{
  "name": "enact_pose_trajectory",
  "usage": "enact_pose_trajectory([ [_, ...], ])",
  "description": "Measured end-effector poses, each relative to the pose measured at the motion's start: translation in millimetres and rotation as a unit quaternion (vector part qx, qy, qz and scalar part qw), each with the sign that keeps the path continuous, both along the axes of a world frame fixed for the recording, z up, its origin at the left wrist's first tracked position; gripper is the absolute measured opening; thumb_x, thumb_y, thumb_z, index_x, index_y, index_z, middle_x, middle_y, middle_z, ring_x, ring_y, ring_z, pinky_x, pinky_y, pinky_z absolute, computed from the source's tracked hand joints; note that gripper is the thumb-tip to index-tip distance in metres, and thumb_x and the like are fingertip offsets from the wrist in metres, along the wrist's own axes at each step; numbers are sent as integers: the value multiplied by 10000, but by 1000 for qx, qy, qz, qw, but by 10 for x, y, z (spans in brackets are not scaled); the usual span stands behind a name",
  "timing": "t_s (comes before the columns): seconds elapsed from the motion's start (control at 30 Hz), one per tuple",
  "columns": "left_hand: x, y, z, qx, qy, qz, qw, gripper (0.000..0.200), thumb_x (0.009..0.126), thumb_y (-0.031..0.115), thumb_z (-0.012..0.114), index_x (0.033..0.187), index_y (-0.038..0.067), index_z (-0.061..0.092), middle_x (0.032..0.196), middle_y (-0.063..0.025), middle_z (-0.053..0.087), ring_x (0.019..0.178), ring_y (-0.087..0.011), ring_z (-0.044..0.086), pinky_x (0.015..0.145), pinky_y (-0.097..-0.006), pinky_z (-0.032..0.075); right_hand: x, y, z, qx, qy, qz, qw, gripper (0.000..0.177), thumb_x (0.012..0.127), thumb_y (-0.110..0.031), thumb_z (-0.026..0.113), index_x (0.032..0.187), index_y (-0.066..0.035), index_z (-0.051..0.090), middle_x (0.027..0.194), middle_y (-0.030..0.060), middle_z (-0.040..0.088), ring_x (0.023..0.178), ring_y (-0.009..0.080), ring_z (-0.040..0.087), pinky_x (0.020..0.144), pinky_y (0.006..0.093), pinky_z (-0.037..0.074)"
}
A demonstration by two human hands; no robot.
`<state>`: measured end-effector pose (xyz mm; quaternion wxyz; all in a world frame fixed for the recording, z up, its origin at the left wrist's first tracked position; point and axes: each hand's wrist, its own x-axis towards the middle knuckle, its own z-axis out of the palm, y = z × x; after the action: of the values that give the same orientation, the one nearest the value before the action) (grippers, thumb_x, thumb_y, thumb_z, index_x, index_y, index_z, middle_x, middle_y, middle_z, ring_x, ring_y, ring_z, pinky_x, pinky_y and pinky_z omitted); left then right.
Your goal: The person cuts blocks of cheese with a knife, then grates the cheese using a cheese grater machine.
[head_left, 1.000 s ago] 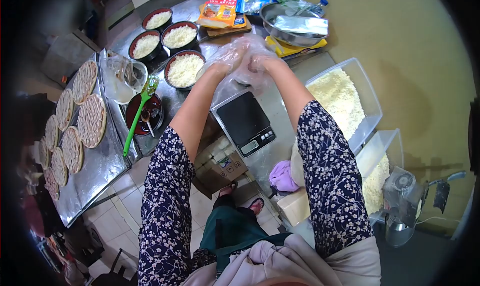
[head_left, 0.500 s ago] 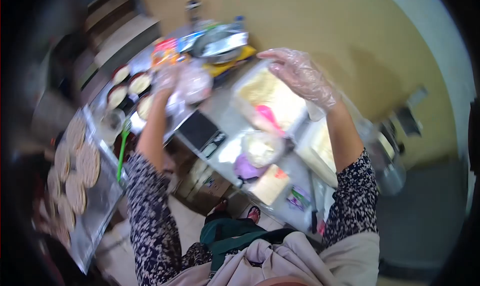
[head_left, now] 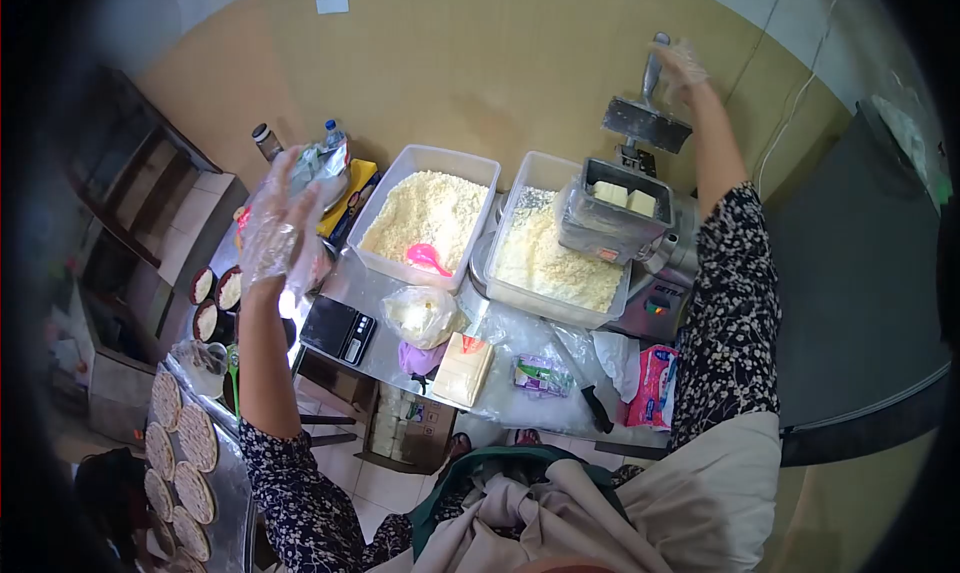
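Note:
My right hand (head_left: 685,68), in a clear plastic glove, is at the raised metal lever handle (head_left: 653,73) of a grater machine (head_left: 660,273). Its fingers are blurred and overlap the handle's top, so I cannot tell whether they grip it. Below the lever's pusher plate (head_left: 647,125), blocks of pale cheese (head_left: 625,197) lie in the open hopper (head_left: 610,231). Grated cheese fills the plastic tub (head_left: 625,298) under the machine's front. My left hand (head_left: 278,218), also gloved, hovers with fingers spread at the left, over plastic bags, holding nothing.
A second tub (head_left: 490,188) of grated cheese holds a pink scoop (head_left: 428,258). Toward me are a black scale (head_left: 338,330), a wrapped block (head_left: 463,370), a knife (head_left: 585,388) and a pink packet (head_left: 652,385). Flat round bases (head_left: 197,438) lie on the left tray; a person's head shows nearby.
My view has turned right, bringing the grater machine into sight. My right hand has moved from above the left tub to the lever handle. My left hand is lifted from the bags, fingers spread.

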<state>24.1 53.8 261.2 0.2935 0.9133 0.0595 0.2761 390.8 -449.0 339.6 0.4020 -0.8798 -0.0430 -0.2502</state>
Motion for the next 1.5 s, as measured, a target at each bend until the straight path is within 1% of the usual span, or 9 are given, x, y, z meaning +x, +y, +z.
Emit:
enact_pose_trajectory([
  [0.23, 13, -1266, 470, 45, 23, -129, 990, 615, 910, 373, 579, 1398, 40, 407, 1453, -217, 393, 1359, -344, 362, 1125, -398, 268, -713, 341, 53, 293, 45, 191, 936, 578, 864, -527, 585, 1182, -44, 592, 925, 111, 639, 851, 219, 588, 807, 372, 448],
  [0.33, 128, -1791, 661, 62, 42, -162, 984, 681, 900, 449, 564, 1419, 52, 372, 1435, -235, 405, 1338, -360, 382, 1115, -405, 282, -1346, 405, -84, 180, -51, 201, 962, 513, 926, -516, 500, 1067, -49, 659, 734, 63, 640, 760, 184, 608, 804, 352, 447],
  [0.43, 533, -2252, 572, 48, 27, -201, 978, 712, 892, 493, 546, 1426, 59, 364, 1419, -218, 435, 1324, -359, 407, 1097, -410, 313, -1739, 489, -374, 77, -203, 234, 948, 255, 934, -254, 516, 950, -44, 660, 779, 122, 646, 725, 251, 630, 679, 393, 500],
  [0.57, 1072, -2949, 526, 14, -128, -242, 962, 610, 887, 506, 534, 1320, 77, 512, 1294, -206, 559, 1195, -347, 543, 999, -401, 416, -1642, 505, -815, -83, -275, 165, 943, 428, 971, -421, 473, 1046, -38, 650, 815, 85, 673, 791, 176, 630, 756, 330, 476],
  [0.63, 1230, -3291, 612, -1, -137, -248, 959, 522, 894, 396, 550, 1282, 48, 530, 1186, -230, 596, 1128, -361, 572, 951, -416, 446, -1202, 662, -1355, 289, -338, 248, 861, 380, 979, -371, 492, 1137, -40, 594, 1059, 106, 653, 921, 179, 617, 798, 311, 475],
  [0.8, 1198, -3610, 902, -98, -87, -315, 940, 420, 876, 307, 569, 1162, 3, 610, 965, -245, 666, 979, -375, 639, 877, -435, 492, -1565, 555, -877, 211, -250, 281, 902, 363, 854, -185, 592, 1176, -29, 530, 1127, 149, 569, 1062, 278, 544, 843, 369, 459],
  [0.87, 1378, -3611, 674, 78, -116, -263, 955, 361, 880, 277, 563, 1094, 3, 660, 933, -221, 694, 948, -349, 667, 869, -428, 504, -1398, 529, -1146, 205, -223, 294, 907, 393, 823, -139, 617, 1186, -26, 514, 1144, 160, 548, 1097, 303, 525, 855, 383, 454],
  [1.07, 1128, -3647, 682, -35, -165, -222, 960, 346, 840, 341, 617, 972, 30, 691, 901, -198, 658, 856, -360, 630, 795, -430, 488, -1656, 630, -968, 99, -341, 200, 913, 361, 759, -156, 695, 1071, -36, 560, 966, 128, 614, 907, 271, 604, 759, 344, 476],
  [1.5, 1154, -3696, 99, -48, -226, -237, 944, 169, 839, 186, 663, 867, 20, 680, 833, -136, 639, 738, -261, 634, 673, -342, 502, -2070, 609, -1229, 405, -185, 345, 827, 156, 904, -193, 581, 879, -42, 609, 797, -8, 575, 704, 109, 528, 623, 256, 438],
])
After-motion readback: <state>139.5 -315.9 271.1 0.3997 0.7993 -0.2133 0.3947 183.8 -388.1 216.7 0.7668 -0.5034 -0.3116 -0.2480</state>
